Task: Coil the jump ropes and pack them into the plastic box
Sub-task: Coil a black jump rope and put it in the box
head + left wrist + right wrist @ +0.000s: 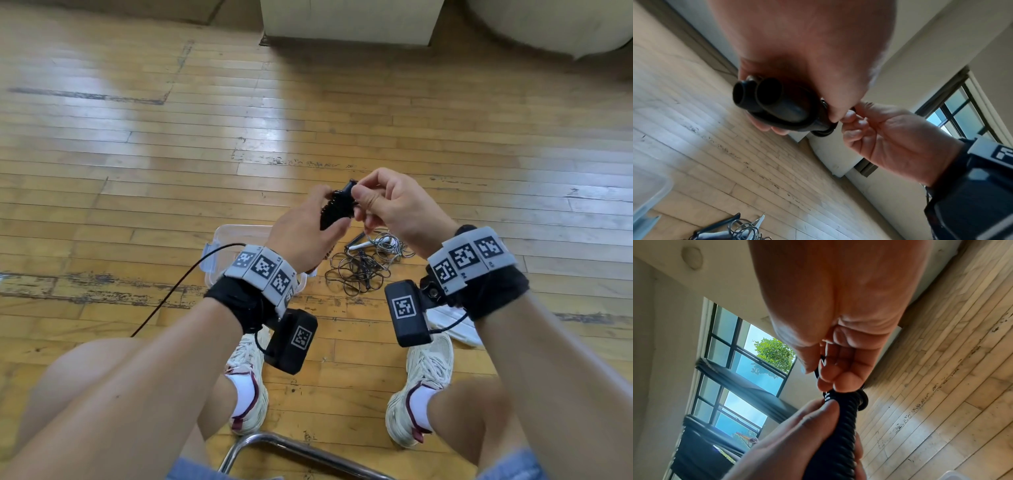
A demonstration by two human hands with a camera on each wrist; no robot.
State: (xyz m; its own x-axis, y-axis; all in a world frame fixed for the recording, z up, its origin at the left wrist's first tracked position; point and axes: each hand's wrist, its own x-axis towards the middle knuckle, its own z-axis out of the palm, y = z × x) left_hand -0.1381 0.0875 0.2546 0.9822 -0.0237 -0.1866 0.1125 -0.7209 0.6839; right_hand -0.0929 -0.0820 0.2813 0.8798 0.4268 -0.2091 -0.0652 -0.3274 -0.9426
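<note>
Both hands are up at chest height over the worn wooden plank floor [137, 144], working one bundle between them. The left hand [305, 229] has its fingers curled round a pair of black jump-rope handles wound tightly with black cord [337, 205]. The left wrist view shows the two round handle ends side by side poking out of the fist, so the handles sit parallel as a core for the winding. That looks like the reason for the firm grip: let go and the turns would likely spring loose.

The right hand [394, 205] meets the bundle at its top end, thumb and fingertips [838, 379] pinched narrowly on the cord just above the last turn. By the look of it, this is the finishing tuck or final wrap of this rope, though the cord's free end is hidden behind the fingers.

Below the bundle on the floor stands the clear plastic box with a blue side latch [222, 246], mostly hidden by the left wrist; whether anything is already in it cannot be told. Just to the right of the box lies a loose tangle of thin dark cord with pale handles [366, 263], touching the floor and not yet coiled, so more rope seems to be waiting. The bundle itself is held above the box, not in it.
</note>
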